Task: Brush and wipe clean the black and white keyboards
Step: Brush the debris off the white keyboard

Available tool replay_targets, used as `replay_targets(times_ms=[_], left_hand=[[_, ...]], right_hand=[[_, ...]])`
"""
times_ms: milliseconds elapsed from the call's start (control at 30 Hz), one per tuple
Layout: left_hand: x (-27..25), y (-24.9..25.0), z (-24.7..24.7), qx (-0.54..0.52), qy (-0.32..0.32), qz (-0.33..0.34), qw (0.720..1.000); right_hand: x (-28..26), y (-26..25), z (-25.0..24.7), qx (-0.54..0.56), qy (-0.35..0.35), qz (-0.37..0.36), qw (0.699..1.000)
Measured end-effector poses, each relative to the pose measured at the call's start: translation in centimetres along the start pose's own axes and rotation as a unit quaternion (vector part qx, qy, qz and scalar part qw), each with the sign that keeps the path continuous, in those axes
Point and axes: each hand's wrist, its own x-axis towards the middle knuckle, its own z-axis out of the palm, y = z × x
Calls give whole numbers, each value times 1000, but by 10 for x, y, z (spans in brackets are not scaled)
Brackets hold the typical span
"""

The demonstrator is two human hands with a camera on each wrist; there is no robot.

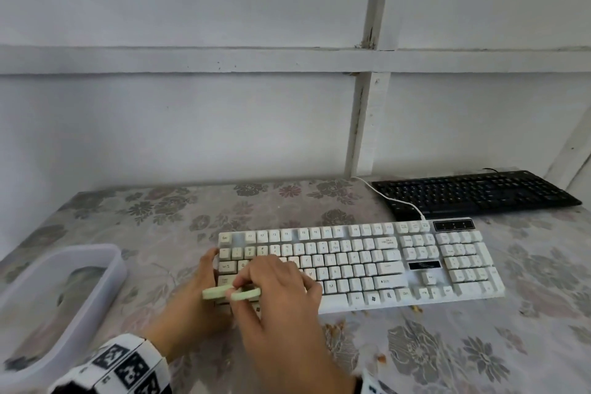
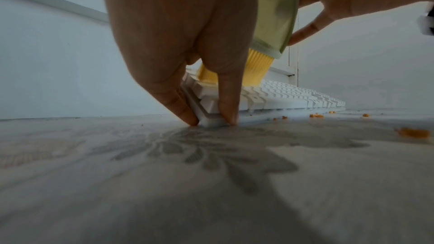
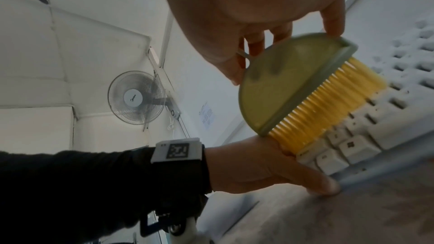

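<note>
Head view first: the white keyboard [image 1: 361, 265] lies across the flowered tablecloth [image 1: 447, 345], with the black keyboard [image 1: 473, 192] behind it, over to the right by the wall. The right hand [image 1: 275, 291] pinches a pale green brush [image 1: 232, 293] over the white keyboard's left end, and from the right wrist its yellow bristles [image 3: 328, 103] are down on the keys. The left hand [image 1: 195, 307] braces that end, fingertips [image 2: 185, 112] pressed at the near corner, fingers fairly straight. Orange crumbs [image 2: 413, 133] dot the cloth along the front edge. A clear plastic tub [image 1: 60, 291] sits off to the left.
</note>
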Motion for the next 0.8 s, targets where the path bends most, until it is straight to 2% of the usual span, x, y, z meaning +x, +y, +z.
replay_targets(times_ms=[100,333,467,667,800], left_hand=[[-9,9,-5,-12,-3,3,1000],[-21,18,-12,-52,-25,9,998],[-21,21,-11,-40,-13,10,999],[-23,23,-13,-55,-25,4,998],[-22,23,-12,-46,-29,-1,999]], right_hand=[[-3,2,2,-92,103,-14,990],[-7,16,-9,-164,169,16,972],[-10,6,-6,-103,157,-17,982],[-13,24,-18,-44,97,41,994],[-12,18,-25,9,87,20,996]])
